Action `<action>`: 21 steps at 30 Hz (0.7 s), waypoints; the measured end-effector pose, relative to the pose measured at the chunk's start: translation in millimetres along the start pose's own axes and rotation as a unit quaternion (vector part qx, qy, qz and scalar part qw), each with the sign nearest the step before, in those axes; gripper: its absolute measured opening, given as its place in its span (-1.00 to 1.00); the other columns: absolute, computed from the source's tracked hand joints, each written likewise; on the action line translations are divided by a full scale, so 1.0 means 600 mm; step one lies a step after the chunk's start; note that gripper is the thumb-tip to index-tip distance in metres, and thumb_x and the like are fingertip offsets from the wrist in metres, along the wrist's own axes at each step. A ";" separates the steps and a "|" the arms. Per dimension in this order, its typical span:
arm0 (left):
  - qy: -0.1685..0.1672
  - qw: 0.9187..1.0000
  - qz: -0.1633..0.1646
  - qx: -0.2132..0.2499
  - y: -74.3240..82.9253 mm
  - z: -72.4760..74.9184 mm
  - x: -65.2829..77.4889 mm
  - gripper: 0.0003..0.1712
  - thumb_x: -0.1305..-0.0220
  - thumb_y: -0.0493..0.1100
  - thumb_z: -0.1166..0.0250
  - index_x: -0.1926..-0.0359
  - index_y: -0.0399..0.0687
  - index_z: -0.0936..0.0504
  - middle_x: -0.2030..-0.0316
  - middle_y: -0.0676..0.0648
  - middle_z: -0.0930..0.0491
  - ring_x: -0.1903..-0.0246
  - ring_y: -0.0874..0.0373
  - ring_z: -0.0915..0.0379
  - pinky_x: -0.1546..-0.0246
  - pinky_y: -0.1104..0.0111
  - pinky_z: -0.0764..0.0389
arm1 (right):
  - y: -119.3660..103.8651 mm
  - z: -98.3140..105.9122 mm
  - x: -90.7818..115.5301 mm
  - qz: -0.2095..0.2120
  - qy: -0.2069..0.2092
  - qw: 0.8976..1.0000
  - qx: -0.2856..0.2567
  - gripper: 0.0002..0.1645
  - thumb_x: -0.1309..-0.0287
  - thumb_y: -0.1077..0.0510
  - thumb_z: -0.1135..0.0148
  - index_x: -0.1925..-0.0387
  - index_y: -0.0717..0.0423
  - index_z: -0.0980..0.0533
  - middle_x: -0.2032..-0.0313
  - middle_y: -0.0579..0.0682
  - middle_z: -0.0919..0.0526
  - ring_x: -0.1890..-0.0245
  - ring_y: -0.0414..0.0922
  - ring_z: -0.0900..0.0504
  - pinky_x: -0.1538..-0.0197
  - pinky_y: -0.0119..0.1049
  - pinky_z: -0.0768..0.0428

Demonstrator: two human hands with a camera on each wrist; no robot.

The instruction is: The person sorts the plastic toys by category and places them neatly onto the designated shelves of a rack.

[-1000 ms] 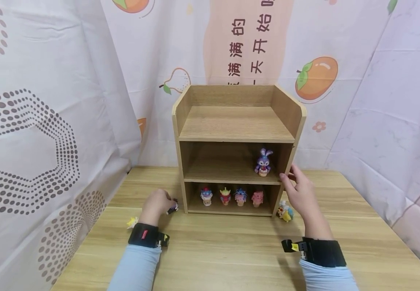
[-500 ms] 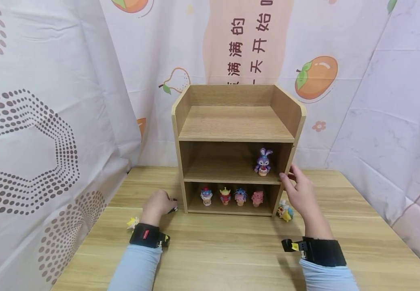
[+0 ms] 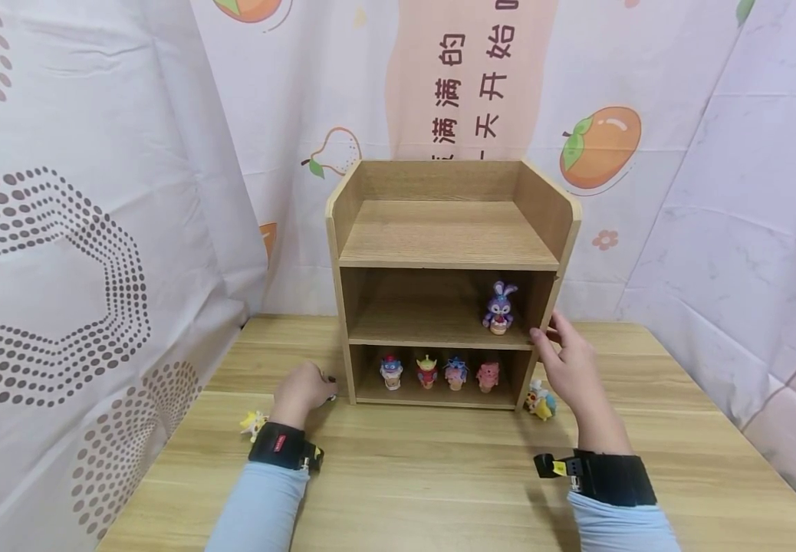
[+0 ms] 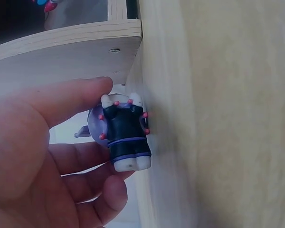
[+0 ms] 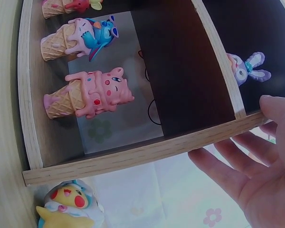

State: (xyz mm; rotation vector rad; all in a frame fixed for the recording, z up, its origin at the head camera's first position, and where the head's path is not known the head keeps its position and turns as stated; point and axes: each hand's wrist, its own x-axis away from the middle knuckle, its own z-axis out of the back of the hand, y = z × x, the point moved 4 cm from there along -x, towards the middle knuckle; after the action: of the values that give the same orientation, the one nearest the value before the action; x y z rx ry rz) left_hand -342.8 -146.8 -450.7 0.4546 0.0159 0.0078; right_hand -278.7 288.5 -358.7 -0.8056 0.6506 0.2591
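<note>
Standing on the bench (image 3: 412,483), the shelf (image 3: 448,266) parts the hands in the head view: left hand (image 3: 304,389) just outside its left side, right hand (image 3: 569,366) at its right. Left wrist view: fingers (image 4: 83,156) pinch a dark-clothed figurine (image 4: 127,130), feet (image 4: 133,163) away from the shelf, long axis apparently along the bench. Right wrist view: fingers (image 5: 218,171) grip the side panel (image 5: 142,150).

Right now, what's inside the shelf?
The shelf has a purple bunny in the middle. Below sit a blue toy, a red toy, a blue-and-pink toy and a pink toy. I can't see what they cover behind them.
</note>
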 end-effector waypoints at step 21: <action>0.013 0.999 -0.008 0.035 0.000 0.033 0.002 -0.64 -0.06 -0.01 -0.38 0.66 -0.08 -0.47 0.60 -0.07 -0.50 0.59 0.04 -0.41 0.56 0.20 -0.48 | 0.001 -0.001 0.001 -0.003 -0.011 1.000 -0.007 -0.47 -0.42 0.05 0.00 -0.35 0.01 -0.26 -0.07 0.25 -0.49 -0.05 0.17 -0.47 0.20 0.07 -0.64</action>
State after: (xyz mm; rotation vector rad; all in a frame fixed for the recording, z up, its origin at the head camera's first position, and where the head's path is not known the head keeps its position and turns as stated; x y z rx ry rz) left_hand -341.2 -155.3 -432.9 0.5251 0.0456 -0.0022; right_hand -279.0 288.7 -359.5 -0.8169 0.6267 0.2673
